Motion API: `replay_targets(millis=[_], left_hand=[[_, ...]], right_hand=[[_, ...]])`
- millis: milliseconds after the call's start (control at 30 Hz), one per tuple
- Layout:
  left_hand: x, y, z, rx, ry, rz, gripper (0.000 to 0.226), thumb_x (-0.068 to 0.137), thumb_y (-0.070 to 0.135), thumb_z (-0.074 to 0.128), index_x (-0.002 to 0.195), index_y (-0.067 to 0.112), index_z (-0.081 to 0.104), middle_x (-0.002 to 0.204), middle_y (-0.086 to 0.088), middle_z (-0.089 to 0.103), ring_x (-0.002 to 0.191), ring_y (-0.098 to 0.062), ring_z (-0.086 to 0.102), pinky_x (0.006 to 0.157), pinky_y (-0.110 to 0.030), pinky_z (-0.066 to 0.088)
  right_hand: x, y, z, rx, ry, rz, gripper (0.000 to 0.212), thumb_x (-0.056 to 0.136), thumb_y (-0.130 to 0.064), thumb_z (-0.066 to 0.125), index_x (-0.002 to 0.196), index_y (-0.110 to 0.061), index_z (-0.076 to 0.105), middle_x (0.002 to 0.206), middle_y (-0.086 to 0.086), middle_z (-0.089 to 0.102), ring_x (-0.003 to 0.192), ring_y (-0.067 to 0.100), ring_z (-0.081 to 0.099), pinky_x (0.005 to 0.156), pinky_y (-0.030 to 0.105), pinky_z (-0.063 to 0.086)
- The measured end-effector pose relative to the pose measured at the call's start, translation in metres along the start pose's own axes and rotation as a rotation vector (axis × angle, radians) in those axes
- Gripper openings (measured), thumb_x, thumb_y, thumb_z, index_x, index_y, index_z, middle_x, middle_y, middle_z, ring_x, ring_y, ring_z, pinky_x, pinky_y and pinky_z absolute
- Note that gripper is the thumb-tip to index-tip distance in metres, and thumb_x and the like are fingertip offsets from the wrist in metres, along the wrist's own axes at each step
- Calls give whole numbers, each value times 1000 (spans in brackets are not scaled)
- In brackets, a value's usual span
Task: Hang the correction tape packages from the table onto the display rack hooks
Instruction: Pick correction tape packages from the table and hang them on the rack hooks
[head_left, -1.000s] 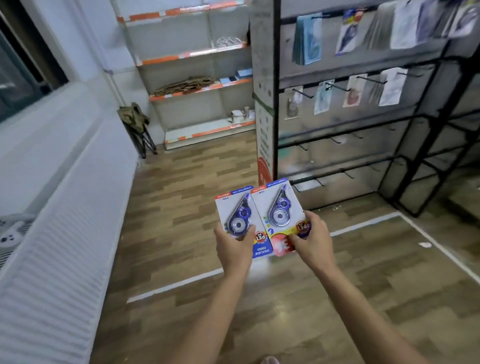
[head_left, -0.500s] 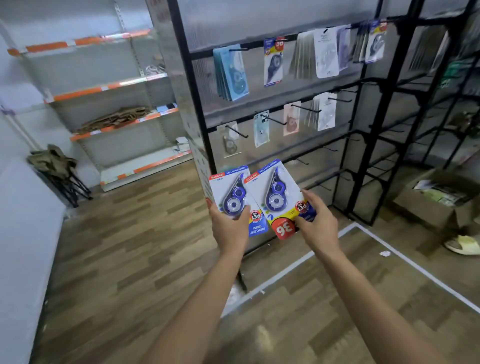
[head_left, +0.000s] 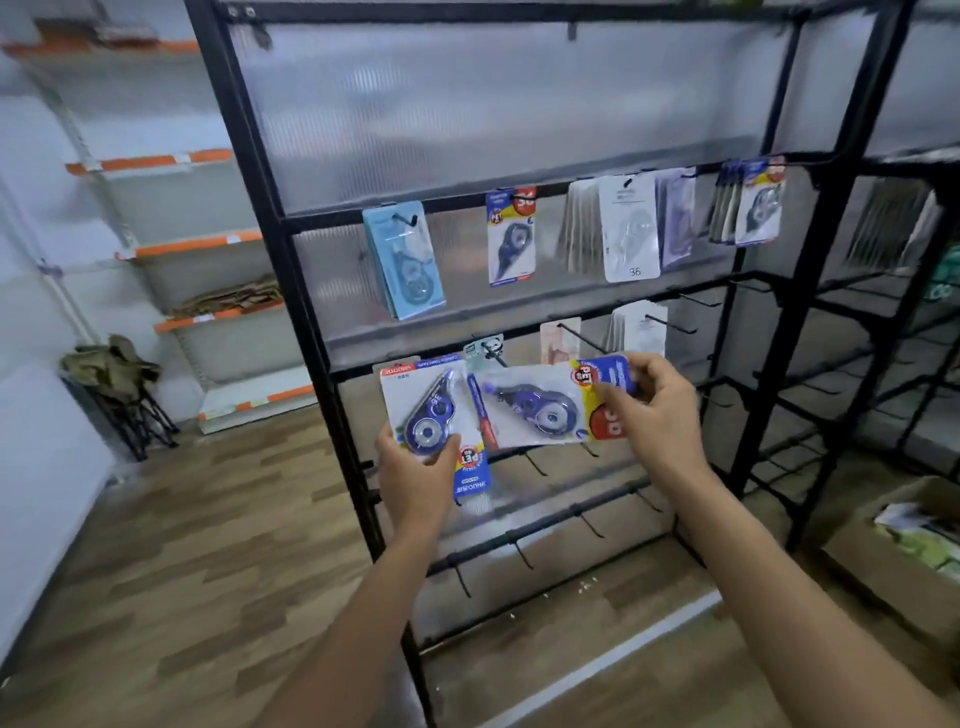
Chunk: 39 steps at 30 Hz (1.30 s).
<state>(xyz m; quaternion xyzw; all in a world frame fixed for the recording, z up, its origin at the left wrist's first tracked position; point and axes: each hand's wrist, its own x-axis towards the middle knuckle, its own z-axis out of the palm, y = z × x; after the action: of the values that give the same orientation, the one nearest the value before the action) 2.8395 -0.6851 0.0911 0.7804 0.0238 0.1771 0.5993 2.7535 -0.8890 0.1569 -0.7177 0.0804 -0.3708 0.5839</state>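
Head view: right hand has turned its package sideways beside left hand's upright package, readying hanging.

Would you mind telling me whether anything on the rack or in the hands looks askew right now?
The right hand holds its correction tape package turned sideways, while the left hand holds its package upright. Hung packages look straight.

You face a rack of matt black metal backed by frosted ribbed plastic panels. The packages are glossy card under clear plastic blisters. At lower left, the floor looks wood-grained.
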Motion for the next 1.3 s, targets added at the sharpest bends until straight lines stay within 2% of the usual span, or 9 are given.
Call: replay_targets(millis=[67,167,233,400,533,633,800,933,1300], left_hand=[[8,5,12,-5,24,5,69,76,24,80,129,2,43,116,-10,62,94,-20,64,83,-31,51],[24,10,32,28,42,25,68,75,26,80,129,5,43,114,-8,63,87,-14,59,71,-16,43],[36,13,46,27,43,49,67,75,26,81,127,5,45,113,-8,64,86,-15,60,70,-16,43],[69,22,87,-40,11,93,62,75,21,81,124,7,46,106,-2,61,84,-10,60,72,-14,41],[91,29,119,-93,4,128,52,74,17,82,113,14,48,92,12,56,77,8,54,61,3,35],[100,30,135,-108,-7,129,54,75,19,81,115,16,45,91,20,50,73,22,49,61,6,33],[110,29,154,-124,13,132,52,76,17,80,113,19,43,91,20,55,74,26,54,55,3,39],[117,34,166,-125,98,111,51,76,16,80,111,18,44,89,22,53,72,29,52,56,4,38],[127,41,187,-95,254,112,50,73,15,82,110,16,48,90,20,57,73,24,55,57,3,38]], right_hand=[[31,-2,-3,40,-20,-29,28,82,1,67,78,-26,61,69,-14,66,58,-4,56,56,12,45],[74,-2,1,23,-100,-68,22,82,-9,70,72,-29,66,65,-12,67,57,1,54,56,17,45],[103,-2,7,-22,-125,-100,19,82,-17,71,76,-35,67,71,-6,69,62,4,56,62,23,47],[165,2,20,-48,-92,-67,22,81,-11,69,81,-32,61,71,-12,63,55,-7,57,53,7,43],[199,20,26,-13,-191,21,33,77,2,62,84,-30,55,92,2,64,81,10,61,66,22,48],[217,32,28,46,-192,39,32,77,2,66,85,-28,56,92,-2,63,83,11,62,60,18,49],[249,42,42,346,-161,124,17,79,-9,74,87,-16,60,82,2,71,72,16,71,58,26,55],[278,37,62,310,-239,132,19,80,-19,74,91,-12,61,94,11,72,82,23,72,71,37,58],[325,24,80,304,-358,75,13,83,-25,71,80,-19,60,92,8,71,83,24,71,79,47,58]])
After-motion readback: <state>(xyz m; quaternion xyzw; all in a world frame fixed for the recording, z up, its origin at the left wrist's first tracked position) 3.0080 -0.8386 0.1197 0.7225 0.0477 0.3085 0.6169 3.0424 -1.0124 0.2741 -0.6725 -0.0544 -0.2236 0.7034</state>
